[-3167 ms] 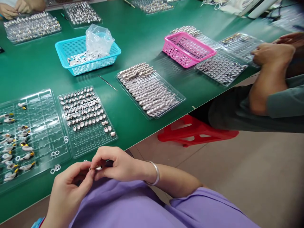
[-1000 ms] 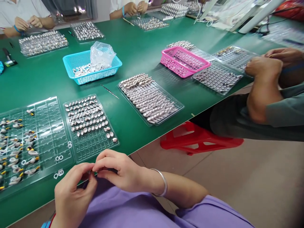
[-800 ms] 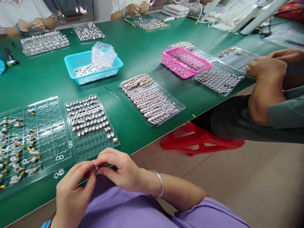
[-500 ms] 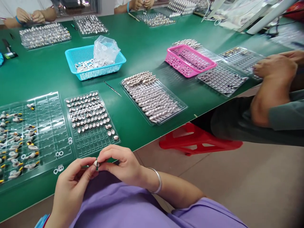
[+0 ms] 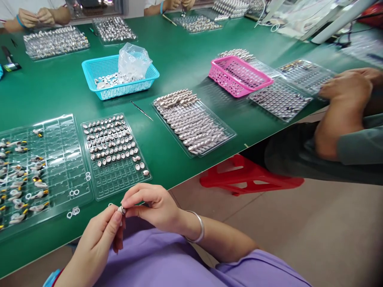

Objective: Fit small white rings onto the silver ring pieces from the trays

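Observation:
My left hand point(image 5: 100, 239) and my right hand point(image 5: 151, 207) meet fingertip to fingertip over my lap, just off the near edge of the green table point(image 5: 179, 71). Both pinch one small silver metal part point(image 5: 121, 209) between them. Just beyond my hands lies a clear tray of small silver caps point(image 5: 112, 153). Left of it sits a wider clear tray point(image 5: 38, 171) holding silver pieces with yellow tips. A few white rings point(image 5: 73, 211) lie along that tray's near rim.
A clear tray of longer silver pieces point(image 5: 193, 123), a thin metal pick point(image 5: 141, 110), a blue basket point(image 5: 119, 77) with a plastic bag and a pink basket point(image 5: 239, 75) sit further out. A co-worker's hands point(image 5: 347, 85) work at trays on the right. A red stool point(image 5: 248, 177) stands below.
My hands stay together at the table edge, turning the small part; my left fingers have shifted under it. The view has tilted slightly. The co-worker's hands moved a little.

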{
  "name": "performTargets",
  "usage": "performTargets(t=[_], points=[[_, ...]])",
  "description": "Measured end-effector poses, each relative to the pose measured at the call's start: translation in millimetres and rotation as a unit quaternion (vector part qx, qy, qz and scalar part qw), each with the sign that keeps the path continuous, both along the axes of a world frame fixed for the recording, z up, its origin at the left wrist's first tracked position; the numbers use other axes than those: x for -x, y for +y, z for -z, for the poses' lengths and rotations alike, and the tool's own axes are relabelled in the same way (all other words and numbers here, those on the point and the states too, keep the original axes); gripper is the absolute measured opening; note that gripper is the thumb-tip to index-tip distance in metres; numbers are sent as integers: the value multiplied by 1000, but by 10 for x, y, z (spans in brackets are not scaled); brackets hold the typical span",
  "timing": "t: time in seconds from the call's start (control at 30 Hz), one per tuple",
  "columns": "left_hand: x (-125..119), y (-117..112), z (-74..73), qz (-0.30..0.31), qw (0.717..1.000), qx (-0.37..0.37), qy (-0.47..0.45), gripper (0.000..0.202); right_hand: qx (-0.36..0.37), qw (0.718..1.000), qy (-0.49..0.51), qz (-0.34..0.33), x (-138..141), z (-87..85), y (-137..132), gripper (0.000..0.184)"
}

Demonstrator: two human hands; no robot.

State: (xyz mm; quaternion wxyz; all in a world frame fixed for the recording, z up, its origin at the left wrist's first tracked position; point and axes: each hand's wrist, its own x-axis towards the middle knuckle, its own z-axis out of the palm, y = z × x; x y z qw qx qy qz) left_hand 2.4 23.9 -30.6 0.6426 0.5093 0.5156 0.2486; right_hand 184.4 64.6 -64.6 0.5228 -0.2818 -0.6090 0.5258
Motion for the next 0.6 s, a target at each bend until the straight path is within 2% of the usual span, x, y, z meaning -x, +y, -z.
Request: performTargets(t=[0.37,0.6], points=[[-35,-43,-61,17,998,-38,48,43,-36,999,14,-14,-25,-3,-37,15],[-89,-80,-76,29,988,-122,91,41,-9,999,34,-11,-16,-27,-76,12]])
